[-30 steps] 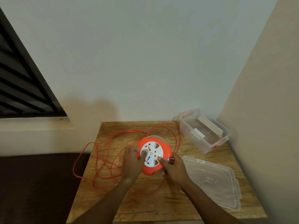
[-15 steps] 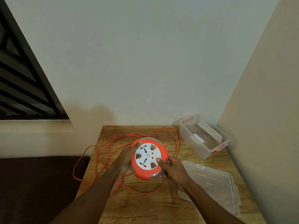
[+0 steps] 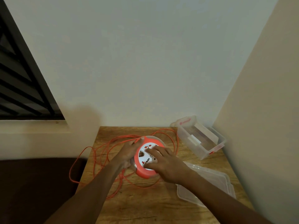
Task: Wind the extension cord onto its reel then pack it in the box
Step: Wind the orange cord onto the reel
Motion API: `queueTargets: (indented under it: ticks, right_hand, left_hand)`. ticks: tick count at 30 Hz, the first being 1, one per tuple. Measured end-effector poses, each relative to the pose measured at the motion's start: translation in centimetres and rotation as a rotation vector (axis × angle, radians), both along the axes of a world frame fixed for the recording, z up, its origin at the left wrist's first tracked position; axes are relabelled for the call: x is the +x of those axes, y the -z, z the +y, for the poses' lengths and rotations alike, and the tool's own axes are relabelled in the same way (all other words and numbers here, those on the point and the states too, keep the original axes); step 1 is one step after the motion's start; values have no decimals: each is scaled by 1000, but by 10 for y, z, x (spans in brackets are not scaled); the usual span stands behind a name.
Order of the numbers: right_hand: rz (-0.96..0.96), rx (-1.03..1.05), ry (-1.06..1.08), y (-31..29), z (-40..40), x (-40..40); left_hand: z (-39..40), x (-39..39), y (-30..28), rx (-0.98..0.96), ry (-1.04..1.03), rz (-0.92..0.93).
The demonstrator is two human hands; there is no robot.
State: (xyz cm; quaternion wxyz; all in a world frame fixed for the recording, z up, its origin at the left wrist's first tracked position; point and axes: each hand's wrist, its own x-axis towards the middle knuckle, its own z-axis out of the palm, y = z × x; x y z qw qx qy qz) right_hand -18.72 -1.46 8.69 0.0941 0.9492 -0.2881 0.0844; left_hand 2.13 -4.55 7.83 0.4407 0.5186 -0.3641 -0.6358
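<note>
Head view: an orange reel [image 3: 146, 156] sits mid-surface [image 3: 145, 207], tilted, its white socket face up toward the camera. The left hand [image 3: 127, 152] grips its left rim, closed on it; the right hand [image 3: 166, 164], earlier pinching the edge, now lies open across the face. Loose cord [image 3: 97, 159] sprawls left; the clear box [image 3: 200, 138] stands back right.

One reel [image 3: 148, 156], one orange cord [image 3: 97, 152], one clear box [image 3: 200, 138], one lid [image 3: 208, 185], two hands.
</note>
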Motion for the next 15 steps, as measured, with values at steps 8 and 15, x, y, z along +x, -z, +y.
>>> queueTargets:
  ticks: [8, 15]
  right_hand:
    - [234, -45, -6, -36, -17, 19]
    - [215, -114, -53, -54, -44, 23]
  left_hand:
    - [-4, 9, -7, -27, 76, -57]
    - [-19, 13, -36, -126, 12, -48]
